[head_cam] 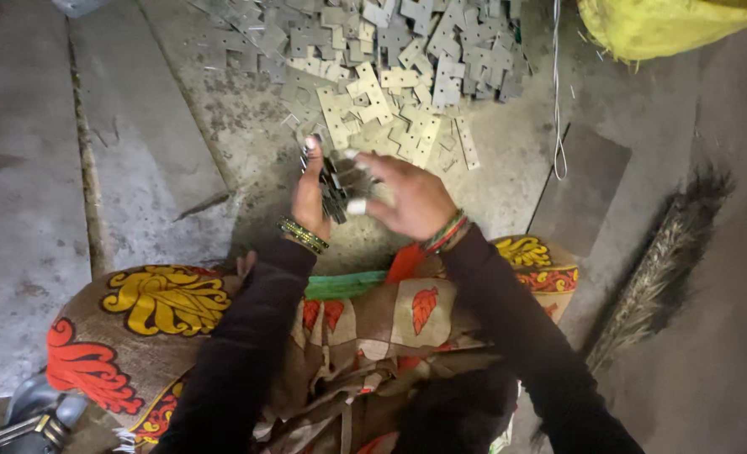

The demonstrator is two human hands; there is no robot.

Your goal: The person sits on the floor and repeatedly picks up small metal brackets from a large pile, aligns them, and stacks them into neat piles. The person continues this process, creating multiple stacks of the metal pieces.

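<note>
Partly hidden between the two hands, a small stack of dark metal plates (333, 189) is hard to read: its edges blur, and how many pieces it holds cannot be counted. The left hand (309, 195) closes around the stack from the side, thumb raised along its top edge. The right hand (407, 198) is spread with fingers loosely open; its fingertips reach the stack, one finger wrapped in white tape, but whether it pinches a plate cannot be told.

Beyond the hands a heap of pale, punched hinge plates (390, 76) lies on the concrete floor (155, 168), far too many and too overlapped to count; the top of the heap is cut off by the frame. One yellow sack (668, 25) shows at the upper right corner, mostly out of view. One broom (668, 269) lies along the right side, its handle end lost behind the right sleeve. One thin white cord (557, 101) hangs down beside the heap. At the lower left one sandal (33, 416) is half cropped.

Each wrist wears bangles. A patterned cloth (163, 311) covers the lap and hides the legs.

Bare floor opens to the left of the heap, crossed by a long crack; to the right, a darker slab (580, 189) sits between heap and broom.
</note>
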